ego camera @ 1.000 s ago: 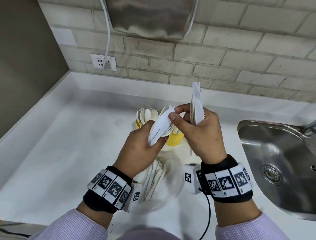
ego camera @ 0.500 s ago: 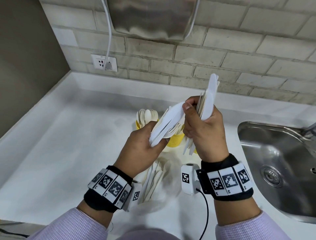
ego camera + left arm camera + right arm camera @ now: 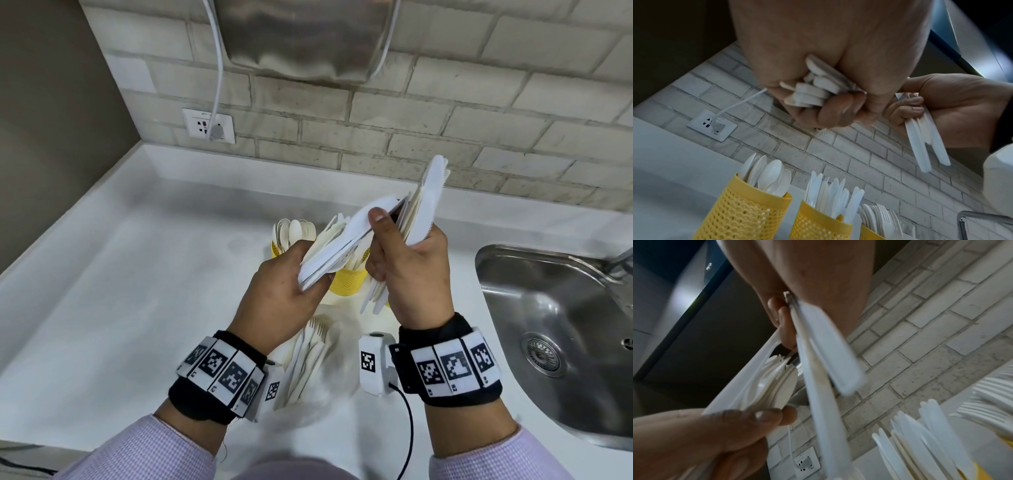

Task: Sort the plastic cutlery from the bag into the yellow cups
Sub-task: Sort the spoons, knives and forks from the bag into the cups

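My left hand [image 3: 287, 291] grips a bundle of white plastic cutlery [image 3: 339, 250] by its handle ends [image 3: 812, 91], above the cups. My right hand [image 3: 407, 274] holds several white knives [image 3: 424, 209] upright in its fingers, and its thumb presses on the top piece of the left bundle. Three yellow mesh cups stand at the wall: one with spoons [image 3: 744, 216], one with knives [image 3: 818, 227], one with forks [image 3: 869, 233]. A clear bag [image 3: 308, 359] with forks and other pieces lies on the counter below my wrists.
A steel sink [image 3: 548, 325] is sunk into the white counter [image 3: 137, 308] on the right. On the brick wall are a socket with a plugged white cable [image 3: 209, 125] and a metal box [image 3: 308, 37]. A dark wall closes off the left side.
My right hand has risen and tilted its knives to the right, and its thumb now lies further along the left hand's bundle. The left hand has lifted slightly.
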`<state>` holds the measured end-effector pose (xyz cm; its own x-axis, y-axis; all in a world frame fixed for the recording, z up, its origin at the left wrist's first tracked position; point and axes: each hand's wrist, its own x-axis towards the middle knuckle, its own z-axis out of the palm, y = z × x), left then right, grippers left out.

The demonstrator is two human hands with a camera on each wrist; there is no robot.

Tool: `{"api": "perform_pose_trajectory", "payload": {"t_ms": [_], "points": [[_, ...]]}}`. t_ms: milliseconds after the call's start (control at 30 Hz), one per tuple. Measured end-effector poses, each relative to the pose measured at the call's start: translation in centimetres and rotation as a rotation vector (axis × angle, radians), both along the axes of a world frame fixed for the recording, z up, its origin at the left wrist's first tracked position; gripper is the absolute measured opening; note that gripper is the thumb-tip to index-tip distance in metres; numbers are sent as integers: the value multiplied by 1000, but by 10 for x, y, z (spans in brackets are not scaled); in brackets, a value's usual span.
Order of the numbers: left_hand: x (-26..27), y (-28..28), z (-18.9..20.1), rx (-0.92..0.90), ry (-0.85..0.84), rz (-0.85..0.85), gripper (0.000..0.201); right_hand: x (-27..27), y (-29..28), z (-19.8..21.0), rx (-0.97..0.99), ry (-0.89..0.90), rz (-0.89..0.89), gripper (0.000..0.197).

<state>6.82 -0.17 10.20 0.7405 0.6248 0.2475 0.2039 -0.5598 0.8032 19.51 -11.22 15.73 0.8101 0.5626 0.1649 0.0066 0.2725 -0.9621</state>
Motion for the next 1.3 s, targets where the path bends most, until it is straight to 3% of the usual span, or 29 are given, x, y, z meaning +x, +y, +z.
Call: {"api": "perform_pose_trajectory", "payload": {"t_ms": [100,300,467,533,600,767,900,1067,1200,1300], "points": [[0,-1,0,15,11,1,23,-3,-1,0,28,94,80,35],[0,-2,1,19,4,5,25,-4,0,-3,-13,9,144,22],[-1,-1,1,43,-6,-8,24,-5,1,6,106,112,27,33],[-2,0,0,42,-3,-7,28,-4,1,7,138,159,-38,48],[-3,0,0,39,-5,-9,31,-2,0,8,188,255,-89,48],[-3,-3,2,5,-10,-3,24,11,-2,-2,221,585,-225,19],[-4,-6,4,2,5,-4,22,17,-1,-11,231,713,-266,17],[-6,-6,5,-3,-11,0,22,19,2,-13,361,744,-270,21],[-7,-10,8,-78,-67,2,15,18,3,-9,350,706,-294,39],[-8,-11,11,-180,-88,40,5,14,5,-6,356,609,-255,26]]}}
